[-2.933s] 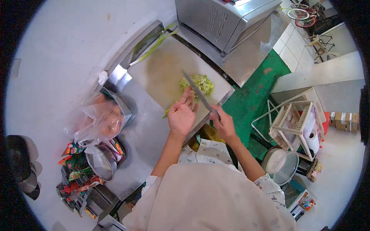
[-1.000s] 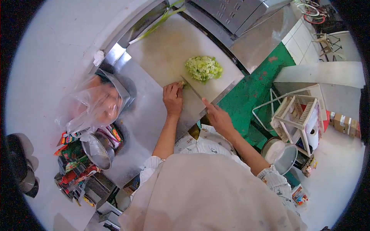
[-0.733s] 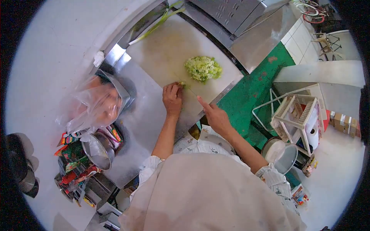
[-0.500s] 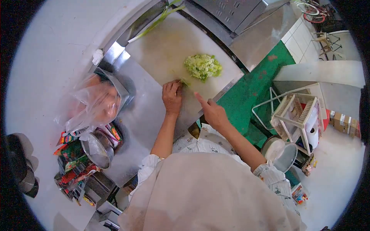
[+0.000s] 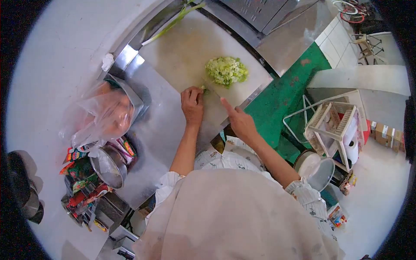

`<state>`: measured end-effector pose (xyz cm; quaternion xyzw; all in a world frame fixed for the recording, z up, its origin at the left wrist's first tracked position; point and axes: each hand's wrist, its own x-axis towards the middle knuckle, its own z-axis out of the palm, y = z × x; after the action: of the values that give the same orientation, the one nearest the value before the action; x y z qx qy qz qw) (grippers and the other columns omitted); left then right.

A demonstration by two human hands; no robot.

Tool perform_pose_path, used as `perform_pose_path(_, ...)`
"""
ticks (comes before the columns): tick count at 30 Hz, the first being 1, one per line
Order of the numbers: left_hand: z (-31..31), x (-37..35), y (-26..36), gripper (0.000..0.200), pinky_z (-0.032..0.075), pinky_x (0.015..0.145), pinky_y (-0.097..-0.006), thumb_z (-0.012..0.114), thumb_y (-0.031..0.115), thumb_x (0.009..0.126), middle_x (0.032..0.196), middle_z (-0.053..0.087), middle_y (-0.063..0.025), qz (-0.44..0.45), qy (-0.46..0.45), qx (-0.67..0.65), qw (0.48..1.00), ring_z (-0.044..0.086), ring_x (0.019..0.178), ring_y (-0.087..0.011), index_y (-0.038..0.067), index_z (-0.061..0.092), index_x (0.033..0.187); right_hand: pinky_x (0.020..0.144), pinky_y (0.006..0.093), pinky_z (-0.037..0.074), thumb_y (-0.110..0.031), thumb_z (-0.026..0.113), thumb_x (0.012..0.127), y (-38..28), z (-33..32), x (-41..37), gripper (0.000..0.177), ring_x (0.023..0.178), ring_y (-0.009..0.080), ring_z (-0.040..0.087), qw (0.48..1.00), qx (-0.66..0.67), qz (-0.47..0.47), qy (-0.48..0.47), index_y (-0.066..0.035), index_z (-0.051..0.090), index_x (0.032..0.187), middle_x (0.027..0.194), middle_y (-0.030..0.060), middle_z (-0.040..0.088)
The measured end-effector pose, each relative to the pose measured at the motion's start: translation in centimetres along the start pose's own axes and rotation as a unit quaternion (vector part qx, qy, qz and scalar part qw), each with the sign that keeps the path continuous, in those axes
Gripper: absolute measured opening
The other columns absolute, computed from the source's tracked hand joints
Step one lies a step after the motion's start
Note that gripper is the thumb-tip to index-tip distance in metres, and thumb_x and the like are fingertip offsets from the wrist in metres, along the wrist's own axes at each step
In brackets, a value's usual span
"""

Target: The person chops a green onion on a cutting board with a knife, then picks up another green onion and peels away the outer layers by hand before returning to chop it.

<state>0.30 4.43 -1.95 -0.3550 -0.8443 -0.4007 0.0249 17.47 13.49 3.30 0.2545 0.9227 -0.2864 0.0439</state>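
Note:
On the white cutting board lies a heap of finely chopped pale-green vegetable, perhaps spring onion. My left hand is closed at the board's near edge, its fingertips pressed on a small green vegetable piece. My right hand grips a knife, the forefinger stretched along it. The thin blade points up and left, close beside my left fingertips; the handle is mostly hidden in the hand. A long spring onion lies along the far left edge of the board.
Left of the board, the steel counter carries a clear plastic bag with orange-brown contents and a metal bowl among colourful packets. A steel appliance stands beyond the board. To the right are a green floor and a white rack.
The knife and my right hand have shifted slightly, with the blade now showing more clearly beside my left fingertips. My left hand stays on the vegetable piece. The whole view has moved a little.

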Motion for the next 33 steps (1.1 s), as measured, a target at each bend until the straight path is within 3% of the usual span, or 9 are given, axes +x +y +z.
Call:
perform_pose_path(2, 0.2, 0.1, 0.1, 0.010, 0.046, 0.078, -0.0386, 0.067, 0.003, 0.075, 0.093, 0.060, -0.0073, 0.014, 0.039, 0.015, 0.999, 0.055, 0.090, -0.0285, 0.007, 0.062, 0.084, 0.060, 0.0482, 0.053, -0.002, 0.052, 0.081, -0.1, -0.2, 0.7, 0.080, 0.073, 0.0408, 0.061, 1.000, 0.018, 0.003, 0.009, -0.029, 0.017, 0.148, 0.090, 0.0227, 0.056)
perform_pose_path(22, 0.1, 0.2, -0.1, 0.013, 0.046, 0.081, -0.0391, 0.064, 0.000, 0.074, 0.095, 0.062, -0.0087, 0.032, 0.042, -0.015, 0.998, 0.055, 0.091, -0.0295, 0.005, 0.062, 0.087, 0.055, 0.0488, 0.053, -0.007, 0.051, 0.084, -1.6, -0.5, 1.5, 0.074, 0.066, 0.0400, 0.062, 1.000, -0.020, -0.005, -0.022, -0.032, 0.021, 0.147, 0.089, 0.0218, 0.057)
perform_pose_path(25, -0.1, 0.4, 0.2, 0.012, 0.046, 0.080, -0.0393, 0.065, 0.001, 0.075, 0.095, 0.061, -0.0084, 0.025, 0.042, -0.017, 0.999, 0.055, 0.091, -0.0290, 0.006, 0.063, 0.086, 0.054, 0.0447, 0.051, -0.004, 0.052, 0.084, -1.4, -1.0, 0.3, 0.071, 0.065, 0.0361, 0.059, 0.998, -0.054, -0.016, -0.012, -0.028, 0.026, 0.146, 0.081, 0.0164, 0.056)
perform_pose_path(27, -0.1, 0.4, 0.3, 0.012, 0.046, 0.079, -0.0394, 0.065, 0.001, 0.075, 0.095, 0.061, -0.0081, 0.015, 0.044, -0.019, 0.999, 0.055, 0.091, -0.0288, 0.007, 0.063, 0.086, 0.059, 0.0458, 0.051, -0.005, 0.052, 0.085, -0.6, -0.9, -1.0, 0.069, 0.069, 0.0361, 0.059, 0.999, 0.008, -0.034, 0.037, -0.030, 0.028, 0.145, 0.085, 0.0158, 0.057)
perform_pose_path(33, 0.2, 0.2, -0.2, 0.012, 0.046, 0.079, -0.0385, 0.068, 0.004, 0.076, 0.095, 0.060, -0.0074, 0.020, 0.049, -0.024, 0.998, 0.055, 0.091, -0.0281, 0.007, 0.064, 0.087, 0.059, 0.0504, 0.051, -0.009, 0.050, 0.087, -0.2, -1.2, -0.4, 0.071, 0.068, 0.0403, 0.060, 0.996, 0.090, -0.008, 0.017, -0.031, 0.020, 0.147, 0.089, 0.0203, 0.057)
